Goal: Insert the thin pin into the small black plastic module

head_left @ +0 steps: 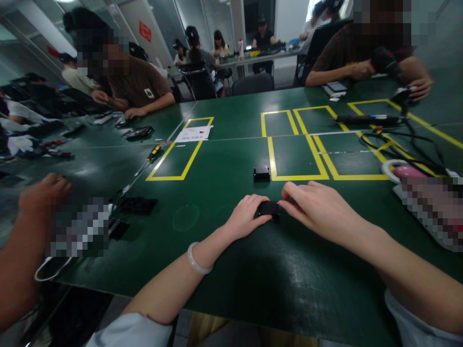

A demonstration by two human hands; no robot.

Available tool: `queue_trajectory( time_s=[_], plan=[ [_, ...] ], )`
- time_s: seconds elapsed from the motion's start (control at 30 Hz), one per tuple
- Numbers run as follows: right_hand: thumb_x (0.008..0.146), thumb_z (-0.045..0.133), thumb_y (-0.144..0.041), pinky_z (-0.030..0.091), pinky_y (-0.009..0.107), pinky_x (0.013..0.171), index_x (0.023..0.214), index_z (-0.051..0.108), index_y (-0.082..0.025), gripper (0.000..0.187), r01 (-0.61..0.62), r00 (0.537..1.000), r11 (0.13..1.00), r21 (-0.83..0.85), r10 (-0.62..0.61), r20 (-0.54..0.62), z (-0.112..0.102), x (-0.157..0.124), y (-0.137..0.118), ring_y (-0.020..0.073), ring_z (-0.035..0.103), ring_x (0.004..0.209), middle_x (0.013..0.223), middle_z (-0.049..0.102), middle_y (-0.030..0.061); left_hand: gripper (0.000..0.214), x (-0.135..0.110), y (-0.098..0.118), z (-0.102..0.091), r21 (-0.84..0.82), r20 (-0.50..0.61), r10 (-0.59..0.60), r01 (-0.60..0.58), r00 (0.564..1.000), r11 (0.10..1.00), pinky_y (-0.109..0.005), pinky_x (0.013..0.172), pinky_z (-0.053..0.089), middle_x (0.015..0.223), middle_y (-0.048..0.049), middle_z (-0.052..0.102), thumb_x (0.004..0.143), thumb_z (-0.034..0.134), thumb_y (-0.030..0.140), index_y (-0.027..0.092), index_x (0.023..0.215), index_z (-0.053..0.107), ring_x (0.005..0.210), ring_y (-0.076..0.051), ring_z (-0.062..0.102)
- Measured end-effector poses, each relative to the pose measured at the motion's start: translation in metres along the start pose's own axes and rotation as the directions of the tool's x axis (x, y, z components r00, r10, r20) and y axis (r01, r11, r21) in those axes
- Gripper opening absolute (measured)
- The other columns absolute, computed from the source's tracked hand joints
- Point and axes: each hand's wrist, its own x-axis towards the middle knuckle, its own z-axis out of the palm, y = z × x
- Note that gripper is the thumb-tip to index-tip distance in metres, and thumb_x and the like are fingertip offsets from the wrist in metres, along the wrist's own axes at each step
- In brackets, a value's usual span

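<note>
A small black rectangular block (268, 208) lies on the green table in front of me, its exact kind too small to make out. My left hand (249, 214) grips its left side, thumb along the near edge and fingers over the far one. At the block's right end is my right hand (307, 205), thumb and fingers closed in a pinch; whatever lies between those fingertips is hidden. A second black block (261, 173), similar in shape with small tabs at its corners, sits just beyond my hands, touched by neither.
Yellow tape rectangles (299, 178) mark the table (224, 164). On the left lie a yellow-black screwdriver (154, 153), dark parts (138, 205) and another person's arm (21, 241). Cables (383, 142), a pen-shaped black tool (369, 119) and a pink object (408, 172) occupy the right. People sit opposite.
</note>
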Motion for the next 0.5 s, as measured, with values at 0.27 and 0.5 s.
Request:
queue_trajectory(
  time_s=[0.27, 0.5],
  plan=[
    [0.095, 0.041, -0.037, 0.034, 0.029, 0.06, 0.087, 0.047, -0.021, 0.019, -0.001, 1.0, 1.0, -0.002, 0.001, -0.014, 0.0022, 0.0002, 0.0001, 0.0193, 0.058, 0.066, 0.072, 0.063, 0.0014, 0.04, -0.0002, -0.0022, 0.0025, 0.02, -0.005, 0.004, -0.004, 1.0, 1.0, -0.039, 0.091, 0.041, 0.114, -0.0067, 0.056, 0.087, 0.059, 0.042, 0.022, 0.12, 0.05, 0.104, -0.025, 0.05],
    [0.094, 0.044, -0.032, 0.034, 0.029, 0.059, 0.085, 0.046, -0.021, 0.015, 0.007, 1.0, 1.0, -0.008, -0.007, -0.007, 0.0035, 0.0021, 0.0, 0.0185, 0.056, 0.064, 0.072, 0.062, 0.0016, 0.036, -0.0001, -0.0028, 0.0019, 0.005, -0.005, 0.004, -0.004, 1.0, 1.0, -0.038, 0.09, 0.041, 0.113, -0.0066, 0.057, 0.09, 0.056, 0.041, 0.021, 0.119, 0.05, 0.102, -0.024, 0.051]
  ],
)
